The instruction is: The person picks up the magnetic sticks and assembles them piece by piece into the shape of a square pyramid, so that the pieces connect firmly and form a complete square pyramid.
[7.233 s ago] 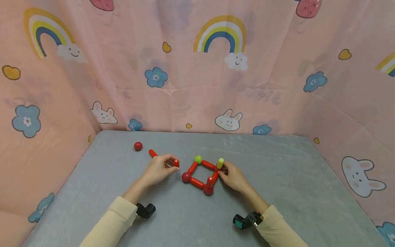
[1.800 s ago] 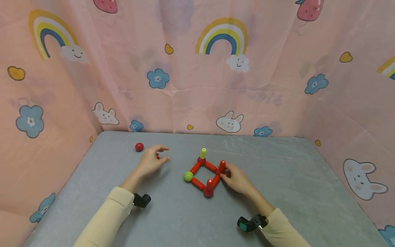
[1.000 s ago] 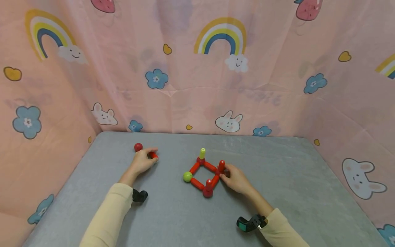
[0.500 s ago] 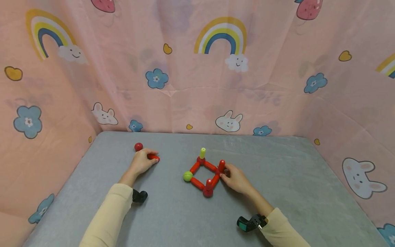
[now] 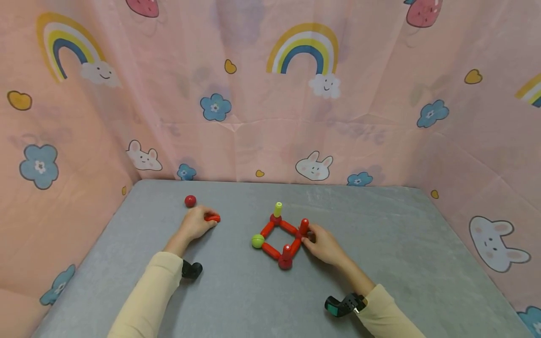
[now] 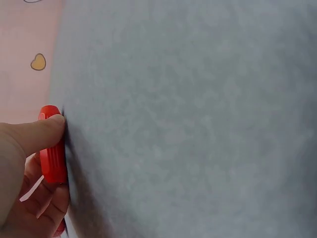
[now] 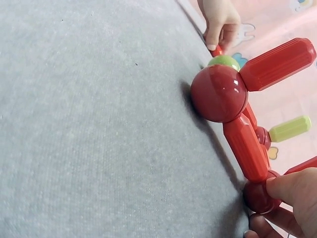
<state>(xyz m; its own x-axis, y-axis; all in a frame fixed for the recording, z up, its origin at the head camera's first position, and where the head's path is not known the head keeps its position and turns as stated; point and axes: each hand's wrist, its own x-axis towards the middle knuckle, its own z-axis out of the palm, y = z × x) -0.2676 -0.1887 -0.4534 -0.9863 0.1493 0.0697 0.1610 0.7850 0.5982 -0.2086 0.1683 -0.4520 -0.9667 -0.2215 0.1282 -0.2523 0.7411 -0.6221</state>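
My left hand point(image 5: 195, 222) pinches a red magnetic rod point(image 6: 53, 161) between thumb and fingers, low over the table at the back left. A square of red rods point(image 5: 270, 251) joined by balls lies in the middle. Its left corner is a green ball point(image 5: 258, 241); the other corners are red balls. A yellow-green rod point(image 5: 277, 209) stands on the back ball, a red rod point(image 5: 304, 226) on the right one and another red rod point(image 7: 278, 64) on the front ball point(image 7: 219, 93). My right hand point(image 5: 323, 245) grips the right corner ball point(image 7: 258, 196).
A loose red ball point(image 5: 190, 201) lies just behind my left hand. The grey table point(image 5: 380, 234) is bounded by a pink patterned curtain point(image 5: 253, 136) at the back and sides.
The square has turned, its green ball going from back to left corner, and its front ball now bears a red rod. My left hand has moved back left and taken another red rod.
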